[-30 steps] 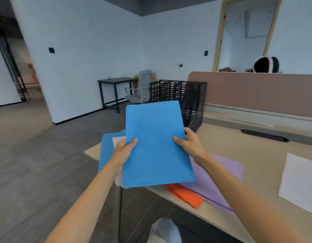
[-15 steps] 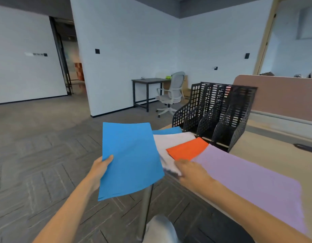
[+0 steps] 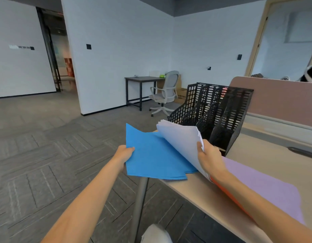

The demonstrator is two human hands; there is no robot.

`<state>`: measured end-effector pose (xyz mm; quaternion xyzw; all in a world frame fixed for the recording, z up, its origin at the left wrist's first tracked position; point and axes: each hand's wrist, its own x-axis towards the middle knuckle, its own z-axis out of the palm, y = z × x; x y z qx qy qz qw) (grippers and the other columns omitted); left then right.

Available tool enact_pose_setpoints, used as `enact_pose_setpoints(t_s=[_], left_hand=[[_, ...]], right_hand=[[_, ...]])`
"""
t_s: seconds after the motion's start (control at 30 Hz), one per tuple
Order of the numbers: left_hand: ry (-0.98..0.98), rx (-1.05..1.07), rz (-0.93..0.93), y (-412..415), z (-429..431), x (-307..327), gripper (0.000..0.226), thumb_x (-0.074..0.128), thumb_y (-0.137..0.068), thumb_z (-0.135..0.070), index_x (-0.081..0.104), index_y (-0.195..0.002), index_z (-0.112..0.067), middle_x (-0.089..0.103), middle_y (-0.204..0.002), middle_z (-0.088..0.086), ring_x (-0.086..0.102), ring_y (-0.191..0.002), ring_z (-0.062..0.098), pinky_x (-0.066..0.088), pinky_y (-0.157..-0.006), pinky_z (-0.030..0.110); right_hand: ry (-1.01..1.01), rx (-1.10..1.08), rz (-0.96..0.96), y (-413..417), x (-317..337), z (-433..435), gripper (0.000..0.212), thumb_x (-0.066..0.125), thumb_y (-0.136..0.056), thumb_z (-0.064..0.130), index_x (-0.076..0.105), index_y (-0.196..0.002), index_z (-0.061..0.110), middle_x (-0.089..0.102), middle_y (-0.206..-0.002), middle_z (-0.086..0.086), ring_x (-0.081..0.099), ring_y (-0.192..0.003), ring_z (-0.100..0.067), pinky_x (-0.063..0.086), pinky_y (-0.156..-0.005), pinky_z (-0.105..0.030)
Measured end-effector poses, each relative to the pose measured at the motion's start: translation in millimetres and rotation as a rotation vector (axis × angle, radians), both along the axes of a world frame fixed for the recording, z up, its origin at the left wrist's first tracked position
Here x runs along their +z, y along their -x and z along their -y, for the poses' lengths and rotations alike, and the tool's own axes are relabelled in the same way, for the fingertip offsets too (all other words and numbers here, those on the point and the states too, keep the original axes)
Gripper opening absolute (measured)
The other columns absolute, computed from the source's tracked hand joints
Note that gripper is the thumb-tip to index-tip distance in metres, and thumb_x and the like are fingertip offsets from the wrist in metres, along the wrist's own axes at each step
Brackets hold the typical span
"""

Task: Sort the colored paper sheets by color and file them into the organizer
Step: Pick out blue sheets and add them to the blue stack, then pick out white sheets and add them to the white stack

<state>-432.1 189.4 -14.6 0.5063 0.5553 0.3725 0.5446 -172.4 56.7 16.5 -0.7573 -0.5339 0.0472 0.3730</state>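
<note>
- Head view, far left: my left hand [image 3: 124,153] pinches the left edge of the blue sheets [image 3: 155,155], thumb on top. They overhang the corner of the worktop [image 3: 274,155], and their right part runs under the raised white paper.
- Moving right, my right hand [image 3: 209,158] grips the white sheets [image 3: 181,139] by their near edge and bends them up and away, so the blue beneath is uncovered.
- Under that wrist a strip of orange sheets [image 3: 222,189] shows, lying on the worktop. I cannot tell how many there are.
- Further right, a purple sheet [image 3: 266,186] lies flat on the worktop, untouched by either hand.
- Behind the papers stands the black mesh organizer [image 3: 222,109]. Its slots look empty from here, though the mesh hides their lower parts.
- My judgement: sorting is at an early stage. Blue is being gathered into one bundle, while white, orange and purple are still mixed in an overlapping pile, and nothing appears filed yet.
- Writing: none on the sheets or the organizer. A cardboard box [image 3: 182,95] by the far chair carries print too small to read.
</note>
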Motion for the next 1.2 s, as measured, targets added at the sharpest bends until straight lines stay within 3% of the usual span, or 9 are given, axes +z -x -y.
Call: enact_pose_setpoints(t_s=[0.1,0.27,0.47,0.57,0.63,0.73,0.9,1.1,1.2], left_hand=[[-0.005,-0.024,-0.034,-30.3,-14.8,0.4,0.012,0.044,-0.099,-0.006,0.055,-0.106,-0.007,0.064,-0.109,0.013,0.063,-0.086,0.028,0.053,-0.077,0.037],[0.021,-0.07,-0.079,-64.5,-45.9,-12.6,0.023,0.051,-0.096,-0.011,0.054,-0.117,-0.002,0.065,-0.113,0.017,0.066,-0.094,0.033,0.055,-0.08,0.042],[-0.043,-0.116,-0.264,-57.8,-54.9,-8.6,0.013,0.051,-0.093,-0.015,0.054,-0.1,-0.005,0.065,-0.095,0.013,0.066,-0.083,0.028,0.055,-0.067,0.037],[-0.12,-0.094,-0.436,-40.5,-40.5,-1.0,0.01,0.044,-0.092,-0.018,0.047,-0.089,-0.009,0.061,-0.088,0.012,0.06,-0.066,0.021,0.041,-0.041,0.021],[-0.157,-0.07,-0.556,-30.1,-27.2,2.9,0.029,0.043,-0.087,-0.025,0.049,-0.106,-0.004,0.063,-0.106,0.016,0.064,-0.077,0.028,0.043,-0.045,0.023],[-0.278,-0.041,-0.698,-28.3,2.3,11.8,0.037,0.04,-0.092,-0.028,0.048,-0.124,-0.013,0.058,-0.116,0.009,0.062,-0.093,0.03,0.056,-0.078,0.04],[-0.51,-0.134,-0.556,-82.8,48.7,14.9,0.029,0.045,-0.096,-0.02,0.056,-0.122,-0.015,0.059,-0.121,0.002,0.057,-0.104,0.021,0.051,-0.091,0.038],[-0.63,-0.479,-0.317,-222.3,98.3,7.5,0.023,0.05,-0.097,-0.012,0.063,-0.115,-0.01,0.065,-0.114,0.003,0.057,-0.098,0.016,0.043,-0.083,0.026],[-0.555,-0.687,-0.224,-309.8,138.6,-5.2,0.022,0.049,-0.097,-0.011,0.064,-0.114,-0.01,0.067,-0.105,0.003,0.06,-0.087,0.017,0.05,-0.078,0.034]], right_hand=[[-0.011,0.028,0.05,3.6,-1.7,-3.0,0.025,0.038,-0.101,0.019,0.056,-0.112,0.006,0.065,-0.106,-0.017,0.056,-0.087,-0.033,0.046,-0.075,-0.038],[0.058,0.113,0.207,9.8,-11.6,-4.5,0.032,0.037,-0.102,0.03,0.049,-0.128,0.016,0.065,-0.109,-0.014,0.061,-0.097,-0.034,0.05,-0.085,-0.042],[0.142,0.416,0.208,14.9,-28.1,-1.1,0.031,0.046,-0.092,0.047,0.059,-0.105,0.022,0.067,-0.099,0.0,0.062,-0.088,-0.023,0.051,-0.08,-0.045],[0.245,0.606,0.174,20.2,-32.2,0.4,0.049,0.06,-0.084,0.056,0.058,-0.124,0.028,0.058,-0.126,0.014,0.054,-0.113,-0.007,0.045,-0.097,-0.029],[0.259,0.652,0.099,25.6,-31.7,2.1,0.063,0.061,-0.084,0.06,0.052,-0.136,0.025,0.048,-0.141,0.014,0.043,-0.128,-0.002,0.035,-0.108,-0.025],[0.109,0.584,-0.066,26.9,-25.2,3.6,0.051,0.058,-0.09,0.052,0.057,-0.132,0.024,0.053,-0.138,0.012,0.048,-0.126,-0.006,0.038,-0.108,-0.029],[-0.08,0.344,-0.266,-6.6,-8.9,15.5,0.039,0.054,-0.096,0.04,0.059,-0.13,0.021,0.058,-0.131,0.008,0.053,-0.113,-0.005,0.042,-0.09,-0.015],[-0.1,-0.01,-0.254,-95.3,-10.9,78.2,0.037,0.055,-0.096,0.027,0.057,-0.131,0.015,0.058,-0.133,-0.001,0.054,-0.121,-0.017,0.034,-0.093,-0.018],[-0.078,-0.202,-0.228,-152.4,-22.3,140.8,0.037,0.055,-0.096,0.026,0.055,-0.132,0.016,0.056,-0.135,0.001,0.054,-0.12,-0.018,0.032,-0.092,-0.016]])
